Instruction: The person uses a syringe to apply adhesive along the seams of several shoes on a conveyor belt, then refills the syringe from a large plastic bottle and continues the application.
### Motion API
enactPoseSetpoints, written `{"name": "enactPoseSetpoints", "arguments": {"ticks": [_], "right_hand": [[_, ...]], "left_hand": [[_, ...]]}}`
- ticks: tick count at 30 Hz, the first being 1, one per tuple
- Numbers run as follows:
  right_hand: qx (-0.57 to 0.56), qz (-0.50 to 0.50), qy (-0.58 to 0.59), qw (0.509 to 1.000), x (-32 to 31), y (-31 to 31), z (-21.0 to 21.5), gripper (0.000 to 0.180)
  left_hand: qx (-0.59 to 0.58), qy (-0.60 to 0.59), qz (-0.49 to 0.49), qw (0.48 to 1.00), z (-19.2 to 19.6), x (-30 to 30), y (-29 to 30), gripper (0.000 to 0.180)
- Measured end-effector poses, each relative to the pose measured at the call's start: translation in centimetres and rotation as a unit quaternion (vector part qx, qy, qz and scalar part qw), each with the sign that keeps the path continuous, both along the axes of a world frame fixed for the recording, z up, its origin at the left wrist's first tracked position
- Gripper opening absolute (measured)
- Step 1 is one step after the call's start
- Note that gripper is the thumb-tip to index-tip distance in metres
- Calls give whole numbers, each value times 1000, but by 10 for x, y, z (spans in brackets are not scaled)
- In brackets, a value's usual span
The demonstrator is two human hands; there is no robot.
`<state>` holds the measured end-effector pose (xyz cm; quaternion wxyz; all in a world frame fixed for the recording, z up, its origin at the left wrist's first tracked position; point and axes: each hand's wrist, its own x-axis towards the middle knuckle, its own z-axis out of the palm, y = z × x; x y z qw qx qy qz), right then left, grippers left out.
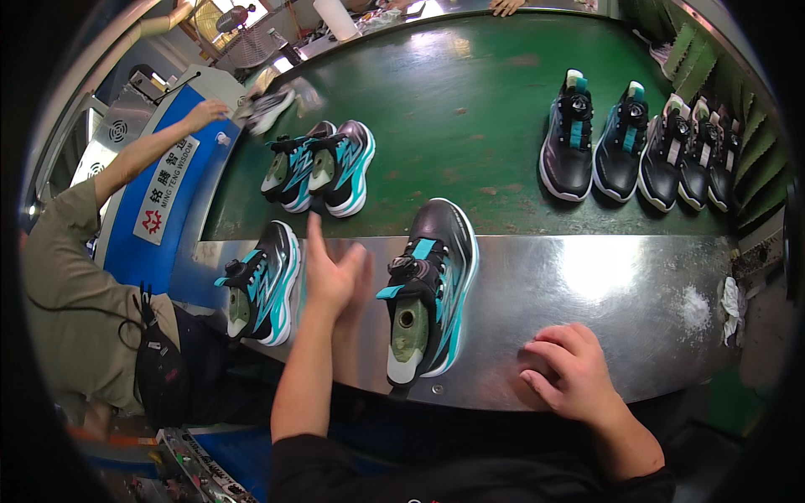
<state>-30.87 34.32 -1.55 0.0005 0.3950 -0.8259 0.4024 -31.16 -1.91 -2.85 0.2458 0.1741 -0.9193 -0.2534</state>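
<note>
A black-and-turquoise shoe [453,277] stands on the metal strip [579,289] nearest the person, toe pointing away, with a green form [408,338] (a round hole shows near its top) filling its heel opening. The left hand [331,272] is just left of it, slightly blurred, its grip released, one finger extended toward two similar shoes [345,168] on the green surface [470,109] beyond. The right hand [574,369] is well apart on the other side, over the metal, fingers loosely curled around nothing visible. Left of the left hand, another turquoise-trimmed shoe [272,285] stands near it on the strip. Farther right, five dark shoes [570,142] line up on the green surface. At far left, a co-worker's hand [207,114] is near a blurred shoe [272,110]; whether they touch, I cannot tell.
</note>
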Motion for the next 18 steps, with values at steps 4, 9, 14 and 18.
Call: {"name": "enactPoseSetpoints", "arguments": {"ticks": [4, 9, 14, 18], "right_hand": [[6, 5, 1, 1000, 1, -2, 1, 28], [10, -15, 33, 999, 3, -6, 3, 28], [1, -15, 16, 1000, 5, -6, 2, 28], [16, -19, 25, 999, 6, -3, -3, 27]], "left_hand": [[-48, -67, -77, 994, -1, 23, 10, 63], [-124, -165, -86, 975, 1, 17, 10, 53], [-133, -154, -85, 975, -2, 19, 10, 50], [-155, -111, -91, 977, -7, 17, 7, 49]]}}
